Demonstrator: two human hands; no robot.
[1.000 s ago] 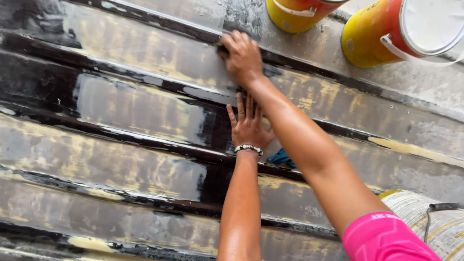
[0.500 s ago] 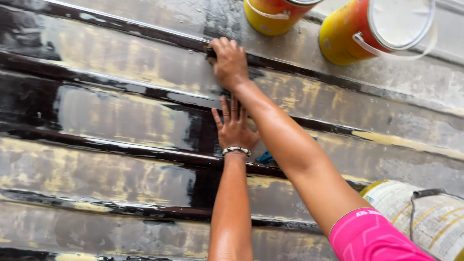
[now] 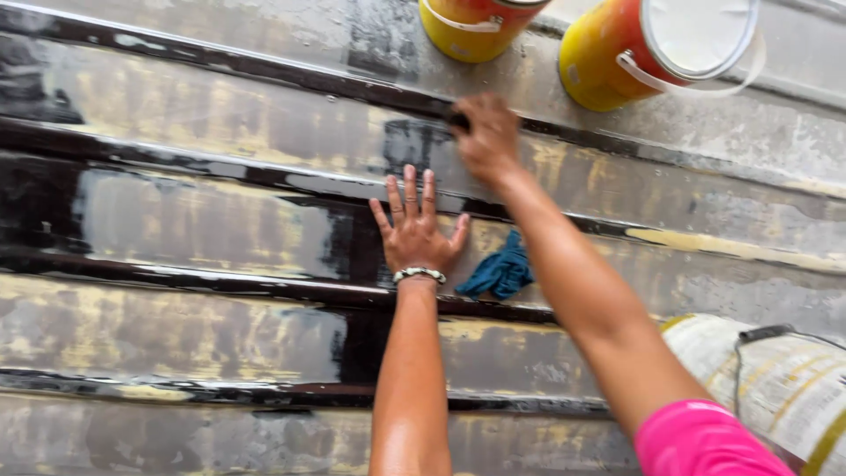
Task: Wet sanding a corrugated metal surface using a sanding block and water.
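My left hand (image 3: 414, 231) lies flat with fingers spread on a ribbed metal sheet (image 3: 203, 220), a beaded bracelet at its wrist. My right hand (image 3: 487, 137) reaches farther up and is closed around a small dark thing, likely a brush or pad, pressed against a raised rib wet with black paint. The hand hides most of that tool. A crumpled blue rag (image 3: 499, 273) rests on the sheet just right of my left hand, under my right forearm.
Two yellow-orange paint cans stand at the top: one (image 3: 471, 31) above my right hand, another with a white lid and handle (image 3: 656, 53) to its right. A white sack (image 3: 775, 388) lies at lower right. Black glossy paint covers the ribs to the left.
My right hand has slid rightward along the rib relative to the cans. My left hand stays flat on the sheet. The view has shifted, showing more of the blue rag.
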